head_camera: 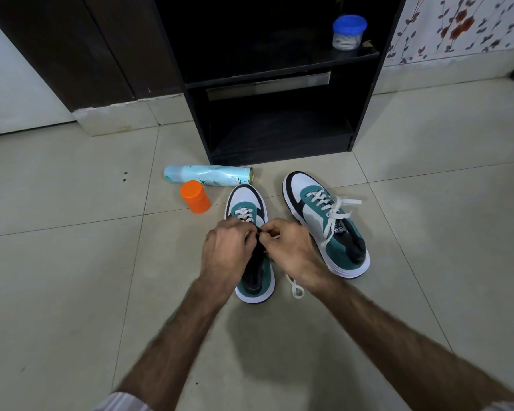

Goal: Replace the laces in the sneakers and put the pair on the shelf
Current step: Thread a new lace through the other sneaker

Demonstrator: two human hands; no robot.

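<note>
Left hand (224, 247) and right hand (291, 247) together, fingers curled, pinching white lace (245, 216) over left sneaker (251, 209) (right sneaker (324, 221) beside, laced).

Floor tiles (72, 262): smooth, bit shiny. Shelf unit (365, 93): dark wood look, matt. Spray can (208, 175): shiny metal. Orange cap (195, 197): smooth plastic. Jar (347, 37): see-through plastic, blue plastic lid. Sneakers (324, 221): smooth white and teal panels, flat white cloth laces (339, 209), white rubbery soles.
</note>
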